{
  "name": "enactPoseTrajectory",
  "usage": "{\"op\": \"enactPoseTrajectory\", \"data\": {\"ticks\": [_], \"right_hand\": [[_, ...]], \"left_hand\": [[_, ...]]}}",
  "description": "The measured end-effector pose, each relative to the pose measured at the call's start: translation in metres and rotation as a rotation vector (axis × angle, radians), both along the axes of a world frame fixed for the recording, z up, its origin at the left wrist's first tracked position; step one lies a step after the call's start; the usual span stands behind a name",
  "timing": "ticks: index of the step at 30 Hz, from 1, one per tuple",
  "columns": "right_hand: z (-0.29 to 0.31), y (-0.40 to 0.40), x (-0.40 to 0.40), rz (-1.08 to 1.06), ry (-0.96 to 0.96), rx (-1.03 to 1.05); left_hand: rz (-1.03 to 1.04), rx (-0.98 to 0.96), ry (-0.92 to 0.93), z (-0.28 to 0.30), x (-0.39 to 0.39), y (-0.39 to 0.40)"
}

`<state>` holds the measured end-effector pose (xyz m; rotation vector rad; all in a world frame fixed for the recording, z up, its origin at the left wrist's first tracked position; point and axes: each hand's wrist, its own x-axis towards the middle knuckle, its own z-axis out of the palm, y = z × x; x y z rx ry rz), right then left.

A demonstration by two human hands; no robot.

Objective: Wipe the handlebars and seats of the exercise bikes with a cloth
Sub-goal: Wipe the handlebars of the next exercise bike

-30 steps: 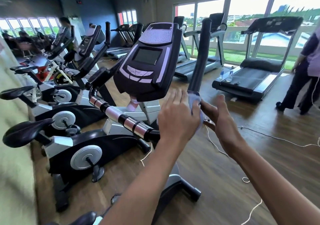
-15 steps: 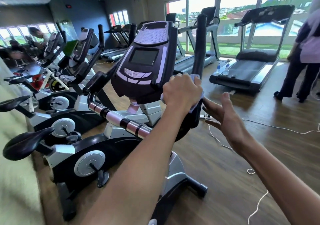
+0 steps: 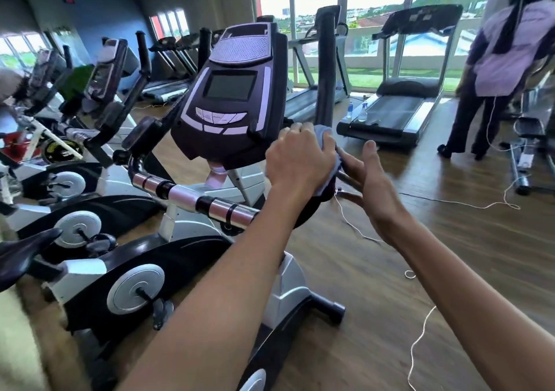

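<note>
The nearest exercise bike has a dark console point(image 3: 234, 99), a chrome and black handlebar point(image 3: 192, 196) and an upright black grip point(image 3: 326, 69) on its right. My left hand point(image 3: 300, 157) grips a pale blue cloth point(image 3: 322, 130) wrapped round the base of that upright grip, where the bar bends. My right hand point(image 3: 371, 180) hovers just right of it with fingers straight, holding nothing. A black seat point(image 3: 21, 251) of the neighbouring bike shows at the left edge.
More bikes point(image 3: 99, 90) stand in a row to the left. Treadmills point(image 3: 402, 108) line the windows, with two bottles point(image 3: 357, 111) by one. A person point(image 3: 498, 69) stands at the right. White cords point(image 3: 420, 330) trail across the wooden floor.
My left hand went from flat against the cloth to curled round it on the grip, then slid slightly down. My right hand let go and drew back open.
</note>
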<state>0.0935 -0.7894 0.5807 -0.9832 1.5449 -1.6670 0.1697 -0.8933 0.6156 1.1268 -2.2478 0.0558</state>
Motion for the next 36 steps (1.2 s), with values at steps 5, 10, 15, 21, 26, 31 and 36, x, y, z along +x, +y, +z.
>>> {"op": "enactPoseTrajectory", "data": {"ticks": [5,10,15,21,26,31,36], "right_hand": [[-0.008,0.009,-0.001,-0.016,-0.003,0.040],[-0.016,0.010,-0.003,-0.025,-0.024,0.040],[-0.012,-0.002,0.000,-0.017,-0.006,-0.003],[0.000,-0.007,-0.041,0.032,0.020,0.027],[-0.004,0.014,-0.124,-0.048,-0.264,-0.154],[-0.039,0.039,-0.207,-0.026,-0.460,-0.099],[-0.092,0.042,-0.275,-0.095,-0.591,0.075]], "left_hand": [[0.018,-0.096,0.172,-0.005,-0.007,-0.003],[-0.004,-0.253,0.431,-0.035,0.007,0.017],[-0.021,-0.247,0.375,-0.025,0.002,0.012],[-0.004,-0.271,0.349,0.017,-0.044,-0.014],[-0.273,-0.374,0.537,0.006,-0.124,0.038],[-0.257,0.215,0.477,-0.063,-0.215,0.072],[-0.377,0.649,0.340,-0.116,-0.287,0.073]]}}
